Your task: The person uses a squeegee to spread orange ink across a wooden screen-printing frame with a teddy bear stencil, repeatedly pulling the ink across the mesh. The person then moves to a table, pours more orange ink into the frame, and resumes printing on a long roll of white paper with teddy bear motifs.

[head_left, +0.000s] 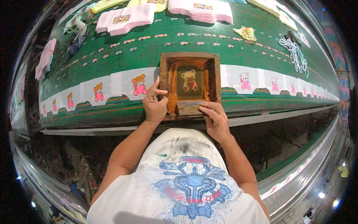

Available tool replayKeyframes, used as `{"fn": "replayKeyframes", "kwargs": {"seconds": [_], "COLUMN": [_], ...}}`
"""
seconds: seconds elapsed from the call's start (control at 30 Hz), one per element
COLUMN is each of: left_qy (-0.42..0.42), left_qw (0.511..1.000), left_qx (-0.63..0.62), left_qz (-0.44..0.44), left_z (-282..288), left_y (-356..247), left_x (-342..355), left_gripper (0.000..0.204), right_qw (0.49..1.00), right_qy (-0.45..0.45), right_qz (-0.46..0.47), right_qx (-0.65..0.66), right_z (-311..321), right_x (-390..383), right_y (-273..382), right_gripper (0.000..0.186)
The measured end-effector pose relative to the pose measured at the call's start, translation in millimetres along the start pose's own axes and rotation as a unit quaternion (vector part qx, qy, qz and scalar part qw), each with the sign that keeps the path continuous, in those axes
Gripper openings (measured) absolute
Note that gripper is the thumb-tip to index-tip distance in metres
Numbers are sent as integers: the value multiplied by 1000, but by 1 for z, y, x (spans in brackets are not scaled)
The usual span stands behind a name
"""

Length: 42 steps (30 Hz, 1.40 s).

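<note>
A deep wooden screen-printing frame point(164, 69) lies across the row of white fabric pieces in front of me. Its mesh point(201, 84) shows a teddy bear design, and orange-brown colour coats the inner walls. My left hand point(154, 104) grips the frame's left side, with its fingers bent at the rim. In my right hand point(216, 119) is a flat wooden squeegee point(188, 109), pinched by its right end. The squeegee rests at the near end inside the frame, and its lower edge is hidden.
Pieces left of the frame carry brown bears point(139, 85); those on the right show bears in pink and white point(245, 81). Stacks of pink-edged fabric point(126, 20), a crumpled yellow cloth point(245, 33), pots point(75, 25) and pale cords point(294, 52) lie on the green table point(149, 56).
</note>
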State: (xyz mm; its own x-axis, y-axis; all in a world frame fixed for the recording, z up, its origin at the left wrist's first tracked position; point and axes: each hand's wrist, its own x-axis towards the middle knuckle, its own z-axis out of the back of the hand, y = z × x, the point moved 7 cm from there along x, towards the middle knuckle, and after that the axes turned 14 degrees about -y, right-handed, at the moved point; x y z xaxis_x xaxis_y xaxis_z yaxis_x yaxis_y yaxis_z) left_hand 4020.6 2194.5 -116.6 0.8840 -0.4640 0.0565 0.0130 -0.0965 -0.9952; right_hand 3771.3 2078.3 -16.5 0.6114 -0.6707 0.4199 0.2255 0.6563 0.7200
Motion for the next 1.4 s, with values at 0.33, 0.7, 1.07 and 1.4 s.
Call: {"fn": "replayKeyframes", "kwargs": {"seconds": [0.33,0.7,1.07,1.4], "left_qy": [-10,-11,-9,-5], "left_qw": [996,997,997,995], "left_qx": [-47,-30,-6,-28], "left_qz": [74,72,79,98], "left_z": [-23,-23,-25,-27], "left_y": [8,14,5,13], "left_x": [-7,-6,-6,-8], "left_gripper": [26,27,24,23], "right_qw": [996,991,956,964], "right_qy": [25,63,224,229], "right_qz": [43,87,166,84], "right_qx": [77,85,-86,-106], "right_z": [32,35,10,-8], "right_x": [10,28,58,146], "right_y": [-31,-26,-9,-56], "right_gripper": [40,36,33,33]}}
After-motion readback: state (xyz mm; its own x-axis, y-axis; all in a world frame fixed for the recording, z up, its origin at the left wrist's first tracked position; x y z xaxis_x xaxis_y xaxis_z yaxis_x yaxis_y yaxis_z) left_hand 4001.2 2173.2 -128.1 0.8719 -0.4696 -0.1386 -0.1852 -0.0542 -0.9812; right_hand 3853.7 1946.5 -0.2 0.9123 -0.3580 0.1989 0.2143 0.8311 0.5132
